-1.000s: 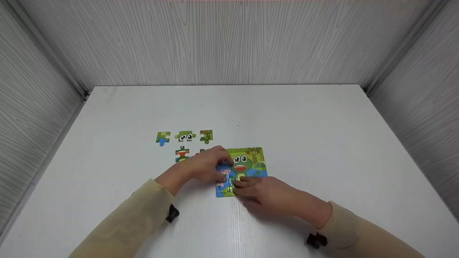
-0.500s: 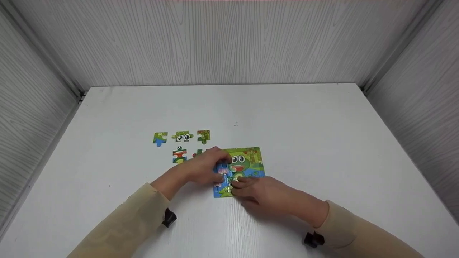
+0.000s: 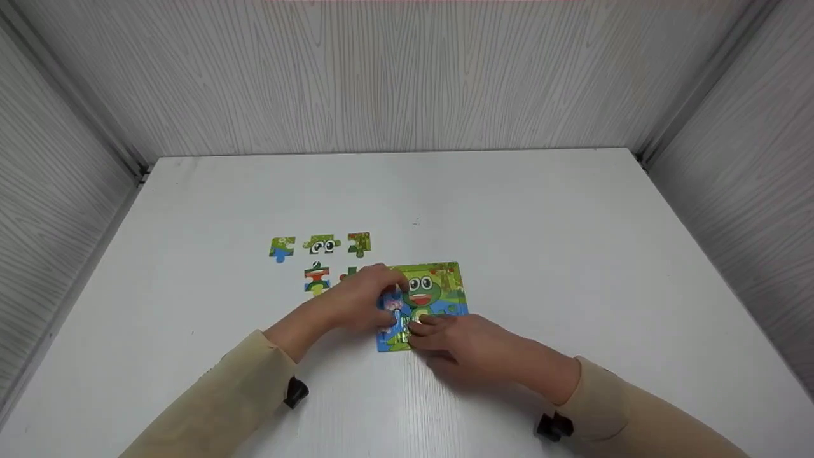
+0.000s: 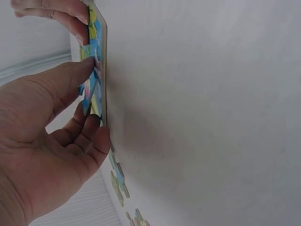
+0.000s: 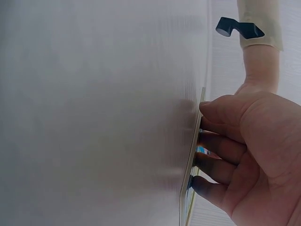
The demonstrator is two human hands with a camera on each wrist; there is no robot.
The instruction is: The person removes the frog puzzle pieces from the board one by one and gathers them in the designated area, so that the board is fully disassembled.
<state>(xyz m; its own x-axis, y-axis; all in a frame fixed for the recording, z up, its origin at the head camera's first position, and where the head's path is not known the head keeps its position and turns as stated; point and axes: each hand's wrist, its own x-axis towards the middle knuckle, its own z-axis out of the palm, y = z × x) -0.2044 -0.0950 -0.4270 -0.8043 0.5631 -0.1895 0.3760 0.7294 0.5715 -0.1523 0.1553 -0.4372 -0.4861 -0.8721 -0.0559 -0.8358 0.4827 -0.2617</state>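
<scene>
A square frog-picture puzzle board (image 3: 453,289) lies flat on the white table in the head view. On its left side my left hand (image 3: 359,299) pinches a blue-and-pink puzzle piece (image 3: 394,303) between thumb and fingers. The left wrist view shows that puzzle piece (image 4: 89,98) tilted a little against the board (image 4: 104,70). My right hand (image 3: 474,343) rests its fingertips on the board's lower middle. In the right wrist view the right thumb touches the edge of the board (image 5: 187,176). The right fingers cover part of the picture.
Loose puzzle pieces lie left of the board: a green-blue corner piece (image 3: 281,248), an eyes piece (image 3: 322,244), a tree piece (image 3: 359,243) and a mouth piece (image 3: 317,278). Another piece (image 3: 348,273) is partly behind the left hand. Grey wood-grain panels (image 3: 407,76) surround the table.
The head view has shifted slightly, moving the whole scene a little to the left. Both hands stay at the board, and the loose pieces keep their arrangement.
</scene>
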